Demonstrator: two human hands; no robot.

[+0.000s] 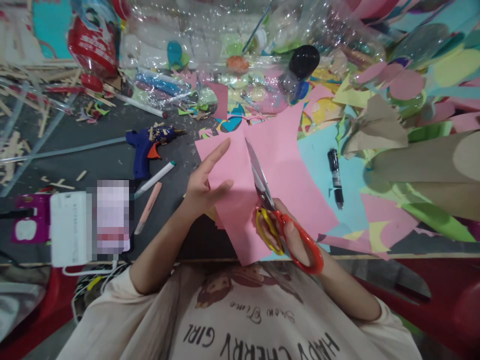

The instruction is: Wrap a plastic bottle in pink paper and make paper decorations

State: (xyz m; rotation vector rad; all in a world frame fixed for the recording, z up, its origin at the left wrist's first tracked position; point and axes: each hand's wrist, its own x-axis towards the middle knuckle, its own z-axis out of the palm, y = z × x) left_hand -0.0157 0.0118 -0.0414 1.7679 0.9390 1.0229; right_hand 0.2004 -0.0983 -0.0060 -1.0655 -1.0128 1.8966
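A sheet of pink paper [236, 200] lies in front of me. My left hand [204, 185] rests at its left side, index finger and thumb stretched apart over the sheet. The other fingers of that hand are mostly hidden. In my right hand [296, 242] is a pair of scissors [264, 187] with one red and one yellow handle loop. The blades look nearly closed and point away from me, over the pink paper. More pink paper [285, 145] spreads to the right of the blades; I cannot tell whether it is the same sheet.
To the left lie a blue glue gun [140, 155], a green-tipped marker [155, 177], a pink pen [149, 207], a phone [112, 215] and a white power bank [69, 227]. A black marker [335, 175] lies on blue paper [315, 150]. Plastic bottles [93, 45] and paper scraps crowd the back.
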